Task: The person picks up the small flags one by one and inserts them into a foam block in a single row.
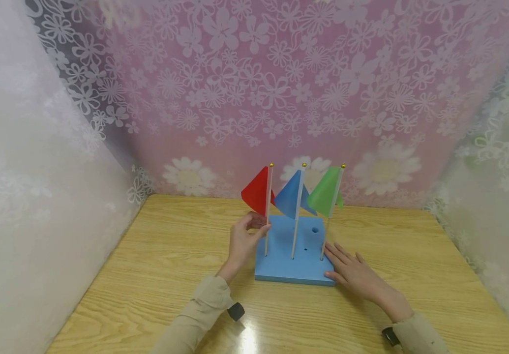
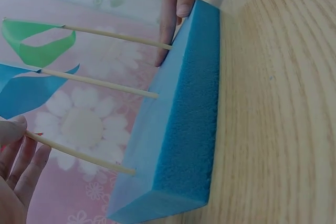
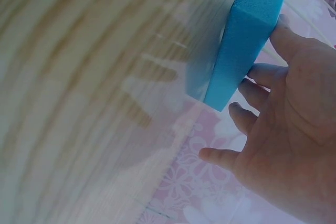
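A blue foam block lies on the table, with three sticks standing in a row along its front. They carry a red flag, a blue flag and a green flag, each topped by a gold bead. My left hand pinches the red flag's stick just below the cloth; the stick's lower end meets the foam. At the block's right side my right hand rests with fingers extended. In the right wrist view, its thumb and fingertips touch the foam edge.
Behind the sticks, the block has a larger hole and a smaller hole. The wooden table reaches back to a pink floral curtain. Pale patterned curtains stand at left and right.
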{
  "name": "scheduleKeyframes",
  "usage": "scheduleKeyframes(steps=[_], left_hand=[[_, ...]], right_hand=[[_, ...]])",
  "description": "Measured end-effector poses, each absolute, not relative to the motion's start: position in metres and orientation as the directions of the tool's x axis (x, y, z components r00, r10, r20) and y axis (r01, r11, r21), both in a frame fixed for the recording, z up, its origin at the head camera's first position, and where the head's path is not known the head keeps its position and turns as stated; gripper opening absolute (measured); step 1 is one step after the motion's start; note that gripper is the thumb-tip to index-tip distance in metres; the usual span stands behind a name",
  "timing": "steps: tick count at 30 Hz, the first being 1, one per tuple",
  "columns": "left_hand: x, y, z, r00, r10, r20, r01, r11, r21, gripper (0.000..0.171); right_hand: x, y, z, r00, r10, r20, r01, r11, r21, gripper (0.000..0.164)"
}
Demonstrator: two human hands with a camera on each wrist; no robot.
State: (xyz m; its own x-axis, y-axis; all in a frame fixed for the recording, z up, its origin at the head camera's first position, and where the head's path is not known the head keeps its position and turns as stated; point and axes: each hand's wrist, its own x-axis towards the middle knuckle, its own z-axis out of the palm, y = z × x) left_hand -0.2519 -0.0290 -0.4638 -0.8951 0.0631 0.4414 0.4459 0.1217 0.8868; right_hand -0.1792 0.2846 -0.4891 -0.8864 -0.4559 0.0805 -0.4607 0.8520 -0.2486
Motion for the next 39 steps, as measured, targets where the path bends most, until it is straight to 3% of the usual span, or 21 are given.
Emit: scheduleKeyframes(steps=[11, 20, 27, 31, 39], left_hand=[[-0.249, -0.028, -0.470, -0.905, 0.048, 0.423, 0.425, 0.167, 0.890, 0.022], [-0.250, -0.023, -0.467, -0.917, 0.048, 0.396, 0.396, 0.221, 0.891, 0.023], [-0.250, -0.025, -0.470, -0.912, 0.053, 0.407, 0.410, 0.189, 0.893, 0.025], [-0.250, -0.027, -0.471, -0.904, 0.063, 0.422, 0.426, 0.176, 0.887, 0.025], [-0.253, -0.038, -0.472, -0.904, 0.161, 0.396, 0.424, 0.212, 0.880, 0.032]], right_hand=[[-0.182, 0.290, -0.501, -0.853, -0.485, 0.192, -0.520, 0.822, -0.232, 0.064], [-0.183, 0.289, -0.499, -0.856, -0.484, 0.184, -0.517, 0.821, -0.243, 0.065], [-0.182, 0.286, -0.492, -0.882, -0.458, 0.108, -0.470, 0.841, -0.267, 0.066], [-0.184, 0.285, -0.491, -0.878, -0.460, 0.133, -0.478, 0.836, -0.267, 0.067], [-0.188, 0.288, -0.487, -0.882, -0.451, 0.138, -0.470, 0.817, -0.334, 0.067]])
